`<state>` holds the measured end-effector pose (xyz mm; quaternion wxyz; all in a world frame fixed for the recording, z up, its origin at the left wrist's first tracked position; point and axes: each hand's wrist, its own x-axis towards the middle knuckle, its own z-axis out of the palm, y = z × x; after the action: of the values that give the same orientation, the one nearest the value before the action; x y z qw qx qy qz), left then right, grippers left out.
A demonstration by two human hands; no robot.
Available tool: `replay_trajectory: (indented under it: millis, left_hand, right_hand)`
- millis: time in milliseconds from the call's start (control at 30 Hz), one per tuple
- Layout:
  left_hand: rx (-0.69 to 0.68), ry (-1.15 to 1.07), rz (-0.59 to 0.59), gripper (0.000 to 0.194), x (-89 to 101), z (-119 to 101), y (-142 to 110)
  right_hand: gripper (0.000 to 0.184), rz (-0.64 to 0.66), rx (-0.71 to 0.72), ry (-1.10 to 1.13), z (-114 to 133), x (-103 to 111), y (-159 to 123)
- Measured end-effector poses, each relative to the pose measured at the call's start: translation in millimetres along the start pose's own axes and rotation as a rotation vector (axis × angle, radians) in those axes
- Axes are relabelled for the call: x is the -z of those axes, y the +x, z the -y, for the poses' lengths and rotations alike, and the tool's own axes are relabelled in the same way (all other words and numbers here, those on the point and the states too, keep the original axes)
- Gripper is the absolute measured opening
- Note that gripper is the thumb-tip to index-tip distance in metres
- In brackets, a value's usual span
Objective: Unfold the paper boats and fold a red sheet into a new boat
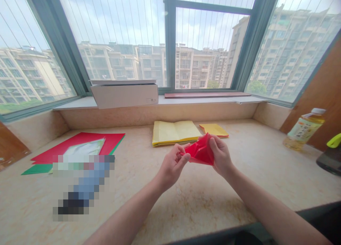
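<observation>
A piece of red folded paper [200, 152] is held up over the stone counter between my two hands. My left hand [173, 163] pinches its left corner between thumb and fingers. On the other side, my right hand [220, 153] grips the right edge, with the thumb near the top point. Creases and a partly opened fold show in the paper's middle. Just behind my hands lie a stack of yellow paper [176, 131] and a smaller orange-yellow paper piece [215, 129].
Red sheets [87, 140] and a green sheet [36, 169] lie at the left under a clear packet [84, 147]; a pixelated area covers things before them. A white box [125, 95] sits on the window ledge. At the right stand a drink bottle [303, 129] and a dark container [330, 160].
</observation>
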<state>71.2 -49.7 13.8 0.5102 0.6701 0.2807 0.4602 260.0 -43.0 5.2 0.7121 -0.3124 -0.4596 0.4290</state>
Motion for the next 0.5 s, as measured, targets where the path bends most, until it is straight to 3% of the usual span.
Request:
replay_trajectory:
  millis: [300,500]
  left_hand:
    - [-0.04,0.005,0.194,0.029,-0.2,0.5,-3.3]
    - [-0.028,-0.005,0.193,0.03,-0.6,-4.9,-4.6]
  right_hand:
    - [0.035,-0.102,0.034,0.09,7.4,0.6,4.9]
    - [0.036,-0.194,0.041,0.137,7.8,-0.5,6.3]
